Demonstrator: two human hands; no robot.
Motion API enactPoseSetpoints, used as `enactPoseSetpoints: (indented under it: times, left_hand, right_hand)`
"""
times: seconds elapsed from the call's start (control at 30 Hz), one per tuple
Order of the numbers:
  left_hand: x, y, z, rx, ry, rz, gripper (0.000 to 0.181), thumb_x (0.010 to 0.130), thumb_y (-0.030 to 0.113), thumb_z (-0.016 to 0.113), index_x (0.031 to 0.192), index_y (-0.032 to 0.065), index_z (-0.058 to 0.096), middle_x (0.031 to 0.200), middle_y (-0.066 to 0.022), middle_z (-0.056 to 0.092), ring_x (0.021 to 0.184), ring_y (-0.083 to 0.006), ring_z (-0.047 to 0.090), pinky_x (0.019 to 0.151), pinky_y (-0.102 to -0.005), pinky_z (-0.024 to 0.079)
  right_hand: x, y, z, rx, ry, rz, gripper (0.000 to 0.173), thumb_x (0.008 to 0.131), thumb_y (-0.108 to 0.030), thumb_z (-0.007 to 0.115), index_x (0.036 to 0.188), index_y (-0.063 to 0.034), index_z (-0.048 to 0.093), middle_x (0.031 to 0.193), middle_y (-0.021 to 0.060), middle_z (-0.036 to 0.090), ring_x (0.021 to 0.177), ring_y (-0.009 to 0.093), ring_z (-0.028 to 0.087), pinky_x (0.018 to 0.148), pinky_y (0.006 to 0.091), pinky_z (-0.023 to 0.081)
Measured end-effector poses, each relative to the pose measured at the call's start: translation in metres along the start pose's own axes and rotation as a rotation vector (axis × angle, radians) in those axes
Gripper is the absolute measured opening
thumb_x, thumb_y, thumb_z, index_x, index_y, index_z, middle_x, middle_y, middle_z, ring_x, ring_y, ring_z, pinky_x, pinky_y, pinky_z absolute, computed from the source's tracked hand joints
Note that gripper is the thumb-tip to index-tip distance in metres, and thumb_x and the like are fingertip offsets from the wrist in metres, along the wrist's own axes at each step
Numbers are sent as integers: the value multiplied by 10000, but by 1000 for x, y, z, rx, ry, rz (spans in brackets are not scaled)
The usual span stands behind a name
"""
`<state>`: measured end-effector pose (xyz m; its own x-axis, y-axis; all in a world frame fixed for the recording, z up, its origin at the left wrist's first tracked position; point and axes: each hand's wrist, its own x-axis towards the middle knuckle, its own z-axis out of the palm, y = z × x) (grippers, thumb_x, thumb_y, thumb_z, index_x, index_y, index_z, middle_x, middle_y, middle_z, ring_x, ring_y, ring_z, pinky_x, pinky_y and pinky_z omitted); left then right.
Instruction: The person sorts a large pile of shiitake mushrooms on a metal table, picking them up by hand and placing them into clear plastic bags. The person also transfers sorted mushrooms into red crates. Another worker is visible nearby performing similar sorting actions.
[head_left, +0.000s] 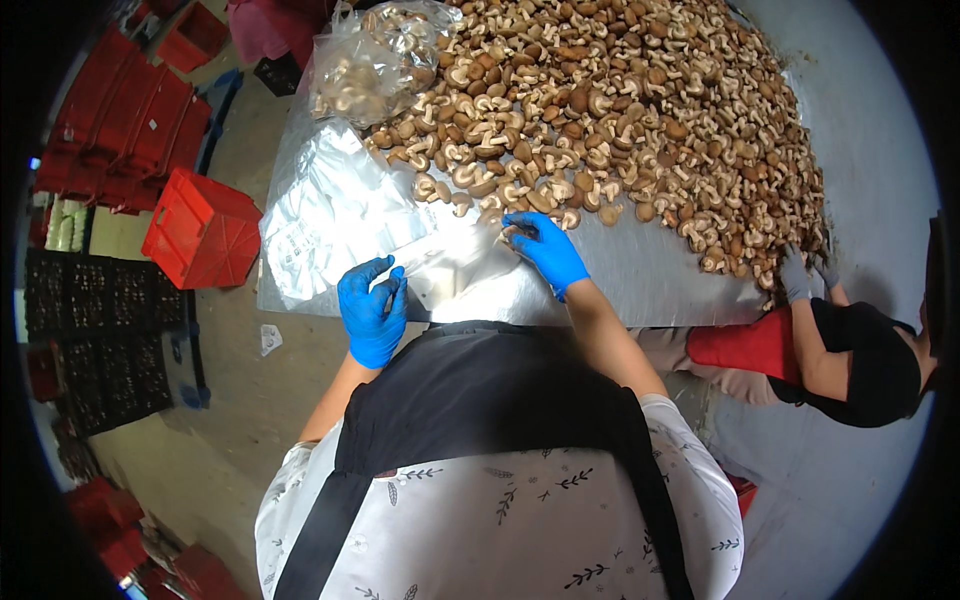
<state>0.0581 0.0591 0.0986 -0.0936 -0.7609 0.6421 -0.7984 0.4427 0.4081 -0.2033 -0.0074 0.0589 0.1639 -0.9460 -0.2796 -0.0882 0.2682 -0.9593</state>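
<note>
A clear plastic bag (457, 274) lies on the metal table (622, 277) between my hands. My left hand (373, 311), in a blue glove, is at the bag's left side with its fingers curled; whether it pinches the film is unclear. My right hand (547, 251), also blue-gloved, is at the bag's right end, beside the near edge of the shiitake mushrooms (600, 112). Between its thumb and fingers shows a small pale-brown piece that looks like a mushroom, partly hidden. Flat plastic bags (330, 210) are spread to the left of my hands.
A filled bag of mushrooms (367, 75) rests at the table's back left. At right, a co-worker's gloved hands (796, 271) touch the heap. Left on the floor are a red crate (206, 229), stacked red crates (124, 112) and black crates (105, 300). Another person (274, 30) stands beyond the table.
</note>
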Motion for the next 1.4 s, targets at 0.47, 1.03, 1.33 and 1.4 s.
enactPoseSetpoints:
  times: [0.47,1.03,1.33,1.4]
  left_hand:
    - [-9,-4,-3,-32,-37,-50,146,714,4,693,745,57,561,978,-88,605,905,-268,537,767,-357,397]
    - [13,6,-10,-31,126,241,444,587,-61,640,990,125,664,1014,-58,578,911,-260,555,778,-393,436]
    - [-4,-16,-3,-54,-121,139,383,620,-65,629,978,71,628,1007,-105,593,924,-310,548,778,-411,429]
    - [-14,-25,4,-85,-202,63,337,633,-57,619,948,59,628,1005,-114,599,902,-316,554,771,-407,430]
  right_hand:
    - [-10,-40,21,3,-382,-12,346,801,-50,522,1142,-44,574,1123,91,583,1007,199,553,896,304,420]
    - [-31,-12,30,318,-524,356,613,925,-458,407,1247,63,440,1200,179,526,1117,244,507,981,319,366]
    - [-11,-17,31,516,-245,336,402,891,-120,469,1274,-4,426,1144,140,548,987,241,572,875,333,474]
    - [-5,-5,31,663,-298,385,414,909,-145,472,1294,-11,401,1167,148,531,989,258,574,891,354,475]
